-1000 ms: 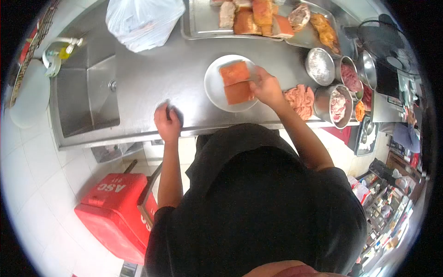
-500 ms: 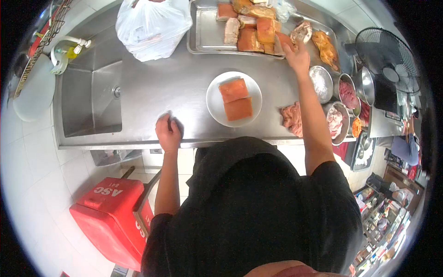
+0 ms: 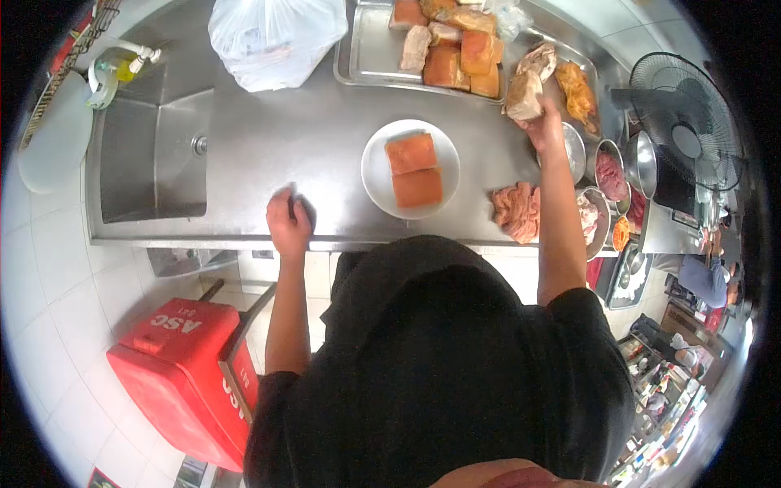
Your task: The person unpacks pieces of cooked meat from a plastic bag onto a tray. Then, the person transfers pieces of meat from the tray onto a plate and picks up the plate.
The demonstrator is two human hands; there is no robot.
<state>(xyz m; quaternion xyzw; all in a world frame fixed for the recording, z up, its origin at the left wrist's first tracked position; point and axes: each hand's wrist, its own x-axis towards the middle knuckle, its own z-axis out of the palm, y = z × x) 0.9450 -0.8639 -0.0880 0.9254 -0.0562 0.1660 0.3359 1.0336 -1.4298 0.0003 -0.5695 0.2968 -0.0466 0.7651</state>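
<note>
My right hand (image 3: pixel 547 128) is closed on a pale block of meat (image 3: pixel 524 95), held at the right end of the metal tray (image 3: pixel 370 80) of meat blocks. My left hand (image 3: pixel 288 224) rests on the steel counter near its front edge, fingers curled; a dark shape shows beside its thumb, too unclear to name. Between the hands, a white plate (image 3: pixel 373 171) bears two orange-brown slabs (image 3: pixel 413 154), one above the other. Pinkish meat (image 3: pixel 516 211) lies on the counter beside my right forearm.
A sink (image 3: pixel 154 167) is at the left, a white plastic bag (image 3: pixel 277 41) at the back. Metal bowls (image 3: pixel 641 163) of meat and a fan (image 3: pixel 686 140) stand at the right. A red bin (image 3: pixel 179 374) is below the counter. Another person (image 3: pixel 704 281) is far right.
My right hand has gone from the plate to the tray and now holds a block of meat, shifted right and toward me. My left hand has stayed by the counter's edge.
</note>
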